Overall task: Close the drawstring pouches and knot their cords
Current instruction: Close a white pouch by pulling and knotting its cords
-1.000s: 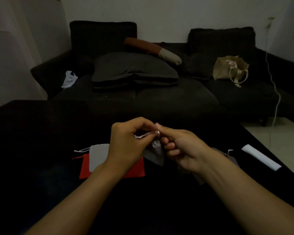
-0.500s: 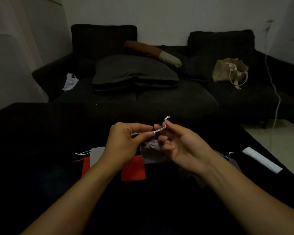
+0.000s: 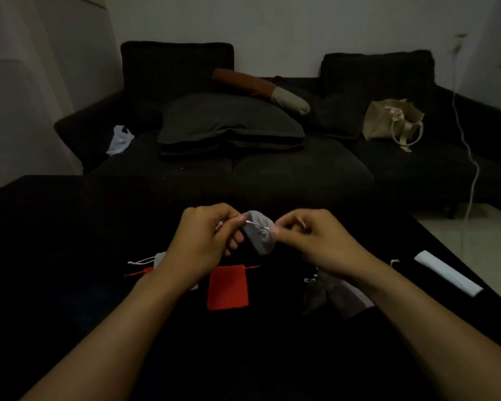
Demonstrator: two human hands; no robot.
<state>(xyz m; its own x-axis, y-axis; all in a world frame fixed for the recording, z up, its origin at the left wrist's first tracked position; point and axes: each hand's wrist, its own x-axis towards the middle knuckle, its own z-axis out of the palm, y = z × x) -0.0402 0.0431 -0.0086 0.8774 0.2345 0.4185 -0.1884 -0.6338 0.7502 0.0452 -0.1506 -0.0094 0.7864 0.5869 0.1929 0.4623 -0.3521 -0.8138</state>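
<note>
A small grey drawstring pouch (image 3: 260, 233) hangs between my hands above the black table (image 3: 70, 241), its mouth gathered. My left hand (image 3: 206, 241) pinches one white cord end on the pouch's left. My right hand (image 3: 313, 238) pinches the other cord end on its right, and the cord runs taut across the pouch top. Below, a red pouch (image 3: 227, 286) lies flat on the table. A pale grey pouch (image 3: 159, 259) with a white cord and a second red pouch (image 3: 141, 272) lie partly hidden under my left wrist. Dark grey pouches (image 3: 330, 293) lie under my right forearm.
A white folded strip (image 3: 447, 272) lies near the table's right edge. Behind the table stands a dark sofa (image 3: 272, 169) with a cushion, a beige tote bag (image 3: 391, 121) and a white cable (image 3: 472, 157) hanging at the right.
My hands have drawn apart sideways, pulling the cord ends outward. The grey pouch has risen and turned so its body sits between my fingertips.
</note>
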